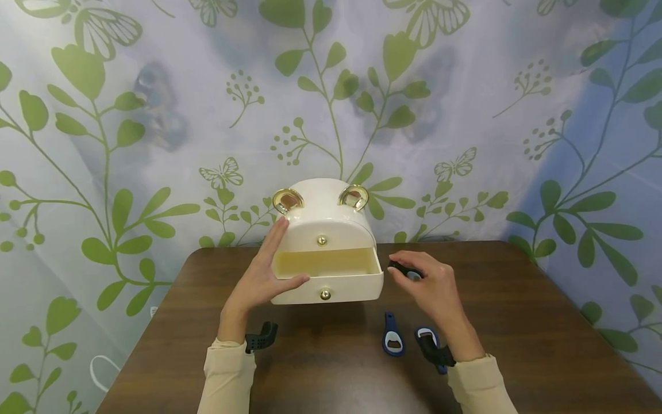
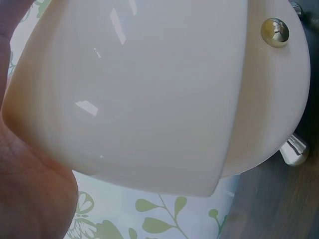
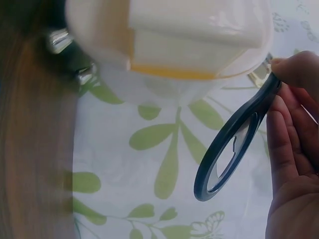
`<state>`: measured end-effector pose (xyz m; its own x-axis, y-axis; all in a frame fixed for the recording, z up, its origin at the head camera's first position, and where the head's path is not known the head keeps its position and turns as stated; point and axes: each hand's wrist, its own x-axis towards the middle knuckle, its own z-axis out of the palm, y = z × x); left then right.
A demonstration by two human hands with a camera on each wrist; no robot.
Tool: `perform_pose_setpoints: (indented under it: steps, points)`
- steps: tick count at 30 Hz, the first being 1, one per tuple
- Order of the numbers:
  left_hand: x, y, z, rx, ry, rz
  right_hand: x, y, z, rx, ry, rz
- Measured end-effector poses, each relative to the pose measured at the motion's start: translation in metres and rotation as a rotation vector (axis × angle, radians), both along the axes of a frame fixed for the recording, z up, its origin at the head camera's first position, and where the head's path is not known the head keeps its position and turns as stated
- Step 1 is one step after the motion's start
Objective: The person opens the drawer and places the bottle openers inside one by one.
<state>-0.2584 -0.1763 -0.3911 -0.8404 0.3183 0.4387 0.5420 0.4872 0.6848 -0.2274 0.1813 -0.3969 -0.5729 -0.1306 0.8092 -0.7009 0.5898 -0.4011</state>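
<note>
The left hand (image 1: 261, 282), fingers straight and spread, rests at the left of the white box (image 1: 322, 198) with its lower drawer (image 1: 354, 287) out, while the right hand (image 1: 433, 282) pinches a dark bottle opener (image 3: 256, 102) just right of it, two blue openers (image 1: 391, 332) lying nearer on the counter (image 1: 320, 356).

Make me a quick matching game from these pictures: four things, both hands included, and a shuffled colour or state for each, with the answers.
1. Left hand
2. Right hand
3. Round ears
4. Table

A. Brown
B. Pinching a bottle opener
C. Touching the white cabinet
D. Shiny gold

Pairs: 1-C, 2-B, 3-D, 4-A.
</note>
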Motion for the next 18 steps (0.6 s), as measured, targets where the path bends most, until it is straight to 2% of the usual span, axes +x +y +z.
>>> perform_pose_setpoints:
  steps: [7,18]
  points:
    - [0.0,0.0,0.0,-0.005,0.002,0.002,0.003,-0.013,0.007,-0.036,-0.013,0.022]
    - [-0.001,0.0,-0.001,-0.003,0.012,0.004,0.006,-0.031,0.016,-0.092,0.022,0.059]
